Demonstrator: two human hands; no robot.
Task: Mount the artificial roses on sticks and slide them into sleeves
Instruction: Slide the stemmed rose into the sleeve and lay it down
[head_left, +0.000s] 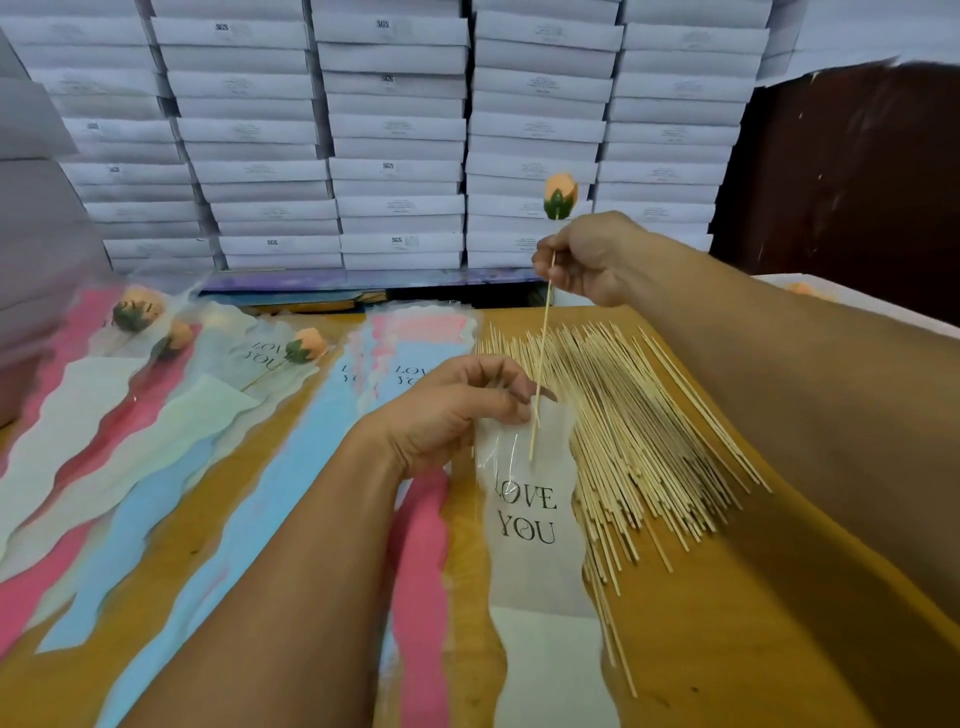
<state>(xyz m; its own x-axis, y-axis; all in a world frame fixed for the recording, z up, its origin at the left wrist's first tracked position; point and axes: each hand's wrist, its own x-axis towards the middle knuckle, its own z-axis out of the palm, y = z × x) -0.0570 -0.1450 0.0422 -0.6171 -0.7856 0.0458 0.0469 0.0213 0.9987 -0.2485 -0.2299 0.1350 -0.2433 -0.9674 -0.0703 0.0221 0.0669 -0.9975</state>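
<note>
The right hand (587, 260) pinches a stick (543, 343) topped by an orange rose (561, 195), its lower tip inside the mouth of a clear sleeve (535, 519). The left hand (457, 410) grips that sleeve's top edge above the desk (727, 623), beside a pile of sticks (639, 426).

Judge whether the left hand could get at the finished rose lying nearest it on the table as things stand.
Probably not right now: the left hand is busy pinching open the "LOVE YOU" sleeve while the stick goes in. The path to the sleeved rose looks free, with only flat sleeves between.
</note>
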